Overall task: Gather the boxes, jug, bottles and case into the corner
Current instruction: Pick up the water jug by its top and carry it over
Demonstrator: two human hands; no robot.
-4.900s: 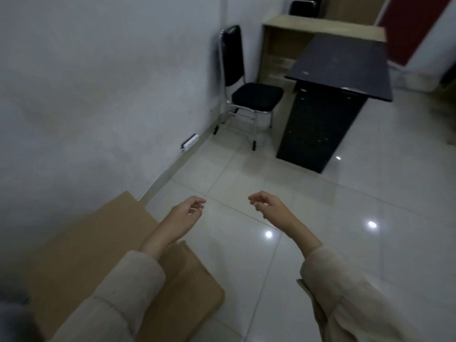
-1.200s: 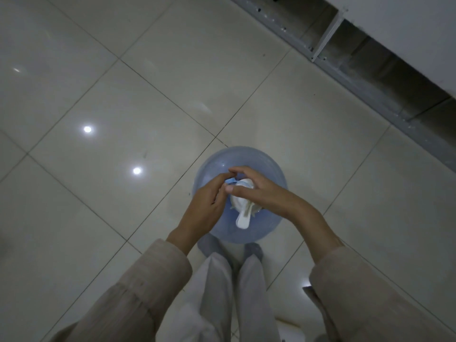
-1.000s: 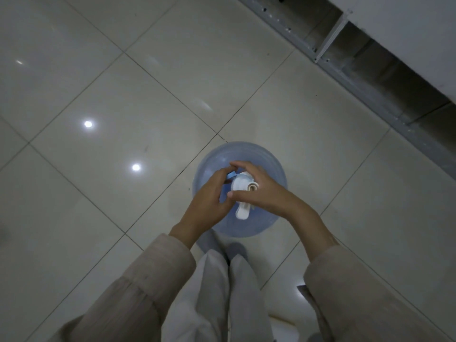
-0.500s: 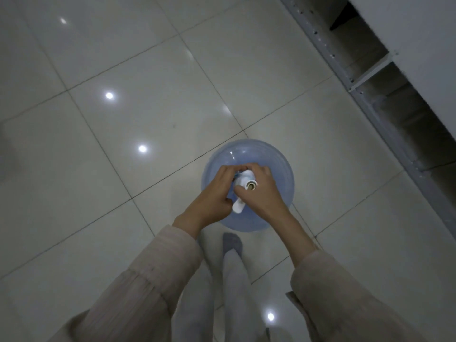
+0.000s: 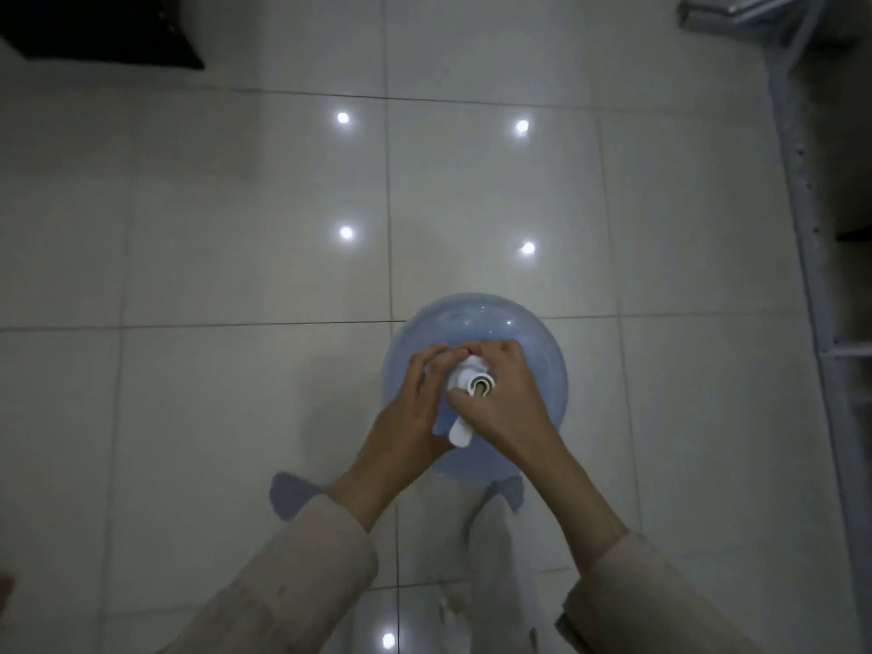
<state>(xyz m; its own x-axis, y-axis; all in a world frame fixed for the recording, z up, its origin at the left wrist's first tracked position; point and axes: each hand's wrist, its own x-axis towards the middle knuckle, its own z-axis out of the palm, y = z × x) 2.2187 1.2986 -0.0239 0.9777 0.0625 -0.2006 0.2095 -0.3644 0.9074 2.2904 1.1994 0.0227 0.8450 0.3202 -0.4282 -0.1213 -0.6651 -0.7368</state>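
Note:
A large pale blue water jug stands upright on the white tiled floor, seen from straight above, just ahead of my feet. A white pump cap with a short spout sits on its neck. My left hand grips the neck from the left. My right hand grips it from the right, fingers curled around the cap. The jug's lower body is hidden under my hands and arms.
A grey metal shelf frame runs down the right edge. A dark object sits at the top left corner. My socked feet flank the jug. Glossy tiles reflect several ceiling lights.
My view has swung round with the jug. The shelf frame now runs along the right edge and a dark object appears top left. Both hands keep their grip on the jug's neck.

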